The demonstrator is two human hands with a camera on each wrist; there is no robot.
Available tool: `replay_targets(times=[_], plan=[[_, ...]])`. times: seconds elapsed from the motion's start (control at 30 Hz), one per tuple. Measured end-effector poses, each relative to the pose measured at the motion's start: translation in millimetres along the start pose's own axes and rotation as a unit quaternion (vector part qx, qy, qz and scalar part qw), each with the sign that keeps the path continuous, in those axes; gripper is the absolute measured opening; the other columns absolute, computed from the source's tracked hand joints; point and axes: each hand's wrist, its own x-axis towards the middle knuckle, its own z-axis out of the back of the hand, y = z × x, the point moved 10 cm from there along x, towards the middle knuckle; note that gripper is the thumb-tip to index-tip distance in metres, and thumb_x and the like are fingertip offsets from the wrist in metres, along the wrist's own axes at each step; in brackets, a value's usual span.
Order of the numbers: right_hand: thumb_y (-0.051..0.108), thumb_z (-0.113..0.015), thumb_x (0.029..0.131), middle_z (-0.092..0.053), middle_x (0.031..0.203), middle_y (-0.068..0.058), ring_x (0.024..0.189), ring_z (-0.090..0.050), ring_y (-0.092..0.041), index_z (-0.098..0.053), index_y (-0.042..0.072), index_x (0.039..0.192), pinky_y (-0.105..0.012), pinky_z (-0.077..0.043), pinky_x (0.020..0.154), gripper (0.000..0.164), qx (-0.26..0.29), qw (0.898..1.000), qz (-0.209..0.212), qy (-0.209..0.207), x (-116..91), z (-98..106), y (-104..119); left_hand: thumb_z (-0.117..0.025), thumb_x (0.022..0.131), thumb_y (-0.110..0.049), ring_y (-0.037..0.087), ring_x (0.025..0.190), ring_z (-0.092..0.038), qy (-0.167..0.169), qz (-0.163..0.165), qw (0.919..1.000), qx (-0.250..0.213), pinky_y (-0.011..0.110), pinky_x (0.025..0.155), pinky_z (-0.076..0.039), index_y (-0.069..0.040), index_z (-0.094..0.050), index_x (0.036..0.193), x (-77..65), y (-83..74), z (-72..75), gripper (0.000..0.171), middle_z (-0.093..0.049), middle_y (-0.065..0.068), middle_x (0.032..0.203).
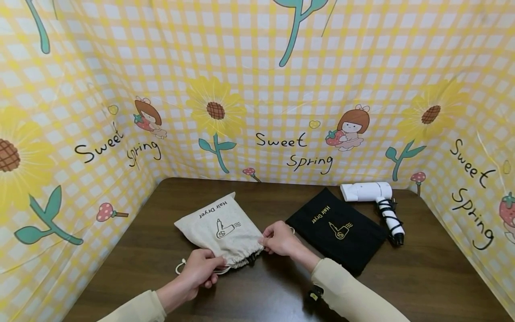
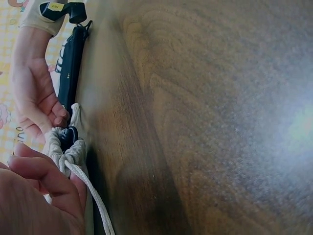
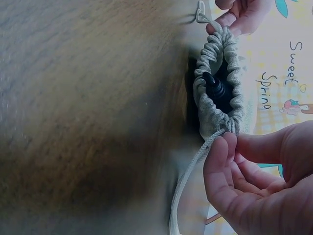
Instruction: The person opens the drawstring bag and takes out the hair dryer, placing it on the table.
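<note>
A light grey drawstring bag, printed "Hair Dryer" with a dryer drawing, lies on the table with its gathered mouth towards me. My left hand pinches the left corner of that mouth. At the opposite corner, my right hand pinches the cloth between thumb and fingers. The mouth is partly open in the right wrist view, and a black ribbed cord end shows inside; the rest of the contents is hidden. White drawstring trails from the corner by my right hand, and more drawstring hangs by my left.
A black bag with yellow "Hair Dryer" print lies flat just right of my right hand. Behind it, at the back right, is a white hair dryer with black cord wound round its handle. Patterned cloth walls the brown table.
</note>
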Motion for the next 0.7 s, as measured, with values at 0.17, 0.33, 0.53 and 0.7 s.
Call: replay_targets(times=[0.17,0.33,0.53,0.7], plan=[[0.005,-0.076,0.096,-0.068,0.070,-0.007,0.062,-0.068,-0.017,-0.074,0.000,0.084,-0.040,-0.061,0.065,0.014,0.007,1.000,-0.004,0.004,-0.2,0.7,-0.9,-0.069,0.089,-0.003,0.007,0.043,-0.048,-0.001,-0.002,1.0000,-0.001,0.020,0.039,-0.037,0.002,-0.063,0.084,-0.2,-0.3,0.4,0.009,-0.067,0.008,0.070],[0.006,-0.076,0.097,-0.069,0.072,-0.006,0.062,-0.068,-0.016,-0.075,0.001,0.085,-0.039,-0.061,0.065,0.013,0.008,1.000,-0.008,0.004,0.0,2.0,-1.8,-0.069,0.089,-0.003,0.007,0.042,-0.048,-0.005,-0.002,1.0000,0.001,0.020,0.039,-0.037,0.002,-0.063,0.084,-0.1,-0.3,1.3,0.009,-0.068,0.008,0.070],[0.006,-0.076,0.097,-0.068,0.069,-0.006,0.061,-0.068,-0.017,-0.075,0.000,0.084,-0.038,-0.061,0.063,0.014,0.002,1.000,0.000,0.003,-0.2,2.1,-0.3,-0.069,0.090,-0.003,0.008,0.043,-0.048,-0.008,0.001,1.0000,0.003,0.021,0.039,-0.037,0.002,-0.064,0.084,-0.6,0.2,2.1,0.009,-0.069,0.008,0.070],[0.006,-0.077,0.096,-0.068,0.069,-0.005,0.061,-0.068,-0.016,-0.075,0.000,0.085,-0.037,-0.061,0.062,0.013,0.008,1.000,-0.001,0.000,-1.2,3.9,0.0,-0.070,0.089,-0.003,0.008,0.042,-0.047,-0.010,0.001,0.9999,0.001,0.021,0.039,-0.038,0.002,-0.064,0.084,-0.8,0.2,2.7,0.008,-0.068,0.009,0.068]])
